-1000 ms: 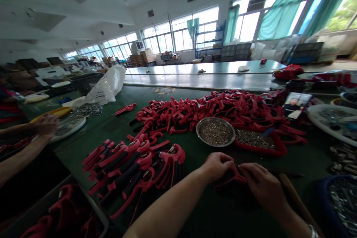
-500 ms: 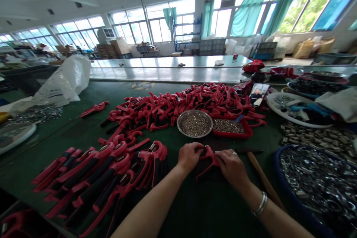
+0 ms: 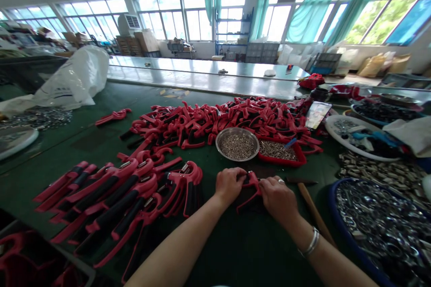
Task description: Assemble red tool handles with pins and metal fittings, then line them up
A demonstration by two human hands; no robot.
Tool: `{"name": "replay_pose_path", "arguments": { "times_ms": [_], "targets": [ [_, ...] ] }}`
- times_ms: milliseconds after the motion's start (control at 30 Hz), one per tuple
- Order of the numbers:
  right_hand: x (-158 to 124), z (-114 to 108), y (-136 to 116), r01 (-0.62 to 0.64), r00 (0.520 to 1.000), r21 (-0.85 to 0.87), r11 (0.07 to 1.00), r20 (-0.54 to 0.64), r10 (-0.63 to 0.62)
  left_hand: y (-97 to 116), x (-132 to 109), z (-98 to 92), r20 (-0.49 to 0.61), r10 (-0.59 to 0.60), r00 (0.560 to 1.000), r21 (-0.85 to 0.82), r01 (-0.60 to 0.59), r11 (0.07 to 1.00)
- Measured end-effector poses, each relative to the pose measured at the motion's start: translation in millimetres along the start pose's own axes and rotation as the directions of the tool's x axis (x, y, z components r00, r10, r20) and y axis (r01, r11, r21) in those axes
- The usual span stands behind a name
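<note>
My left hand (image 3: 230,186) and my right hand (image 3: 278,199) hold a red plastic hand-grip piece (image 3: 251,187) between them, low over the green table mat (image 3: 101,143). Its upper end disappears under my fingers. To the left of my left arm lies a row of assembled red hand grippers (image 3: 117,197) with black foam handles and steel springs. Beyond my hands spreads a large heap of red grip parts (image 3: 215,121). Just ahead sit a steel bowl (image 3: 237,129) of small metal pieces and a red tray (image 3: 283,162) of metal pins.
A wooden-handled tool (image 3: 311,204) lies right of my right hand, beside a blue basin (image 3: 333,202) of metal rings. A phone (image 3: 315,115) and a white round tray (image 3: 350,141) sit farther right. A white plastic bag (image 3: 76,80) lies at the far left. Long tables stretch behind.
The view has swung left and up, so a co-worker's arm at the left edge has gone from sight. My hands have come closer together on the red piece.
</note>
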State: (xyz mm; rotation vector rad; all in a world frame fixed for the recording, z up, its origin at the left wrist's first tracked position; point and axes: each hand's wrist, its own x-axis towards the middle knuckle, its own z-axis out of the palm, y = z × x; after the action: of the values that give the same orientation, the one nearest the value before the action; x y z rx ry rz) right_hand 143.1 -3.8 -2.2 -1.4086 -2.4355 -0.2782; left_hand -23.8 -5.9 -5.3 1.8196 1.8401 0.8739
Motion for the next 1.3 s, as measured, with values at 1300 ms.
{"name": "replay_pose_path", "arguments": {
  "times_ms": [1300],
  "targets": [
    [-40.2, 43.0, 39.4, 0.29, 0.95, 0.222, 0.931, -0.181, -0.253, 24.5, 1.1, 1.8, 0.37, 0.577, 0.728, 0.399, -0.685, 0.609]
  ]
}}
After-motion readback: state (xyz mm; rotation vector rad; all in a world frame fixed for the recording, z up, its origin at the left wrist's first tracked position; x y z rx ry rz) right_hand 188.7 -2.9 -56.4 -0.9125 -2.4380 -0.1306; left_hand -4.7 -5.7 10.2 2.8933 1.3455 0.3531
